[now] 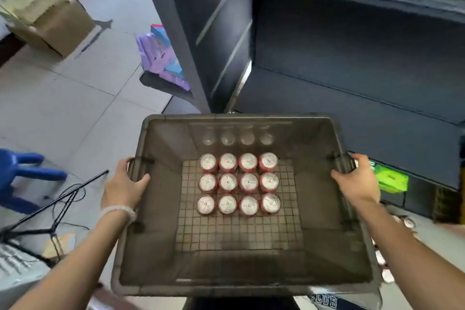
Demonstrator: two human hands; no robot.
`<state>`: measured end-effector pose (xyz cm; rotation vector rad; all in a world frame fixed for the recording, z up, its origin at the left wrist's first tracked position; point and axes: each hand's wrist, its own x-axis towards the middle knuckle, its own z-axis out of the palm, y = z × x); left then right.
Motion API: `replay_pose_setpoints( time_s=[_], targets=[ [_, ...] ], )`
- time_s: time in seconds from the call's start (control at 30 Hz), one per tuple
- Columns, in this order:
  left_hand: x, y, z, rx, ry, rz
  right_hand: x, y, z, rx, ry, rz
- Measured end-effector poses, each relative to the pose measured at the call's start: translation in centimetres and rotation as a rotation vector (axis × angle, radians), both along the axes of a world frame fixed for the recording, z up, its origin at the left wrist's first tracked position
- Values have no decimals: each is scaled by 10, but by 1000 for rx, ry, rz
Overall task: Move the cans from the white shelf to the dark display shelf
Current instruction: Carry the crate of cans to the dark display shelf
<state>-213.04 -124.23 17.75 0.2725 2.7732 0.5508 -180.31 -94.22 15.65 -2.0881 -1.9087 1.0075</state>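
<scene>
We grip the grey plastic crate (334, 209) with left hand (123, 187) and right hand (357, 181) curled over its side rims; twelve red cans (239, 184) stand upright inside, before the dark display shelf (352, 88).

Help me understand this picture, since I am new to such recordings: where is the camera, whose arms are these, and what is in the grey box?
The camera sits on a person's head and looks forward and down, so the two bare arms are that person's own. The left hand and the right hand each hold a side rim of a big grey plastic crate, fingers curled over the edge. Inside it, on a grid floor, stand twelve red drink cans with silver tops, upright, in three rows of four. Ahead is a dark display shelf, its nearest board bare. A blue plastic stool stands on the tiled floor at left.
</scene>
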Motion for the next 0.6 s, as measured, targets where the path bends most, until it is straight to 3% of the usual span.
replay_pose_setpoints(
  time_s=[0.3,0.6],
  targets=[
    [-63,92,-92,-101,-126,-201,-2,14,-63,-42,-94,-217],
    [-106,131,-229,-173,-166,-298,-24,20,-192,-35,-128,-336]
  ],
)
